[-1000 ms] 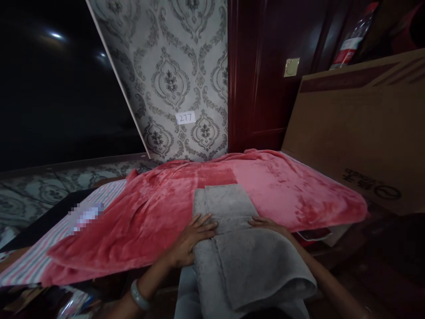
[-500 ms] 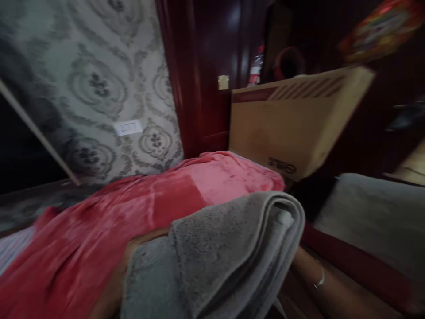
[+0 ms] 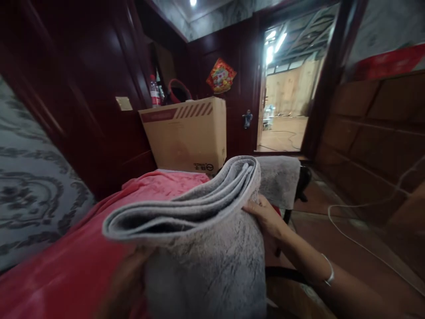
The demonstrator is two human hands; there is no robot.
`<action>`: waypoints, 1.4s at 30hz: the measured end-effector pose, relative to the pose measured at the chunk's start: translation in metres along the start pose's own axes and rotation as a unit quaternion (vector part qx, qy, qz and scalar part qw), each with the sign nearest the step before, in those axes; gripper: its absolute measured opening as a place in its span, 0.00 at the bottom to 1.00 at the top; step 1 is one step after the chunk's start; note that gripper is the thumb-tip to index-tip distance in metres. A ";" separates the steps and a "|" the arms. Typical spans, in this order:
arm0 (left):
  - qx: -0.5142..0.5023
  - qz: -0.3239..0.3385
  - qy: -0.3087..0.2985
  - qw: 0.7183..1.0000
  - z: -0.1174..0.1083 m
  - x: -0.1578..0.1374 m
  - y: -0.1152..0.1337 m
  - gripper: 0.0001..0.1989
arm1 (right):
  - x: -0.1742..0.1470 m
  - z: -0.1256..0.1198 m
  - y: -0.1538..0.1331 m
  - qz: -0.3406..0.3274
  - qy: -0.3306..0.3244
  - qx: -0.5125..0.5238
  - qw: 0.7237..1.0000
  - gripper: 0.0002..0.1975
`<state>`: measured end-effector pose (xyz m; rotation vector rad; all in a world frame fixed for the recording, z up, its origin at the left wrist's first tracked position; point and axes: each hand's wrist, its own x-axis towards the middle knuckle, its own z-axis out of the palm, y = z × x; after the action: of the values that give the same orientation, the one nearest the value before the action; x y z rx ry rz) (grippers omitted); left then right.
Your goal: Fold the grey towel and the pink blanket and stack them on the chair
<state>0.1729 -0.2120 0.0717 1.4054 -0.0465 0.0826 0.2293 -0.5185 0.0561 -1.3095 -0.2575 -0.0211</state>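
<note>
A thick grey plush mat [image 3: 206, 261], folded in several layers, is held up in front of me with its looped folds on top. My right hand [image 3: 264, 215] grips its right side, fingers partly hidden by the fabric; a silvery bangle [image 3: 329, 270] circles that wrist. At the mat's lower left, my left hand [image 3: 136, 266] is smeared by motion and partly covered by the fold, closed on the mat's side. Under and behind the mat, a red and pink blanket [image 3: 83, 252] spreads over what looks like a bed.
Beyond the blanket stands a large cardboard box [image 3: 186, 133], with a bottle [image 3: 154, 92] on or behind it. Another grey plush cover [image 3: 279, 179] drapes over dark-legged furniture at right. A white cable [image 3: 352, 239] crosses the tiled floor. An open doorway [image 3: 285, 88] lies beyond.
My view has swung right and up, bringing the doorway in and shifting the box left. The folded mat has turned so its layered edge faces me. Both hands stay on it.
</note>
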 end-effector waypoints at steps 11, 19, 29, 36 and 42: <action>-0.124 -0.079 -0.159 0.976 0.103 0.091 -0.004 0.24 | -0.001 -0.094 -0.042 -0.033 0.137 -0.067 0.988 0.32; -0.073 -0.081 -0.221 0.969 0.206 0.213 0.042 0.11 | 0.079 -0.170 -0.109 -0.050 0.188 -0.075 0.978 0.22; 0.203 0.050 -0.021 0.978 0.272 0.302 -0.030 0.06 | 0.167 -0.249 -0.074 -0.014 0.345 -0.228 0.911 0.14; 0.246 0.072 -0.012 0.967 0.271 0.318 -0.047 0.17 | 0.171 -0.270 -0.064 -0.045 0.261 -0.272 0.925 0.15; 0.252 0.121 0.010 0.960 0.284 0.331 -0.039 0.20 | 0.178 -0.276 -0.073 -0.029 0.272 -0.240 0.931 0.21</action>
<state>0.5109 -0.4879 0.1075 1.9050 -0.1922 0.3304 0.4386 -0.7783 0.0963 -1.7218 0.2004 -0.5186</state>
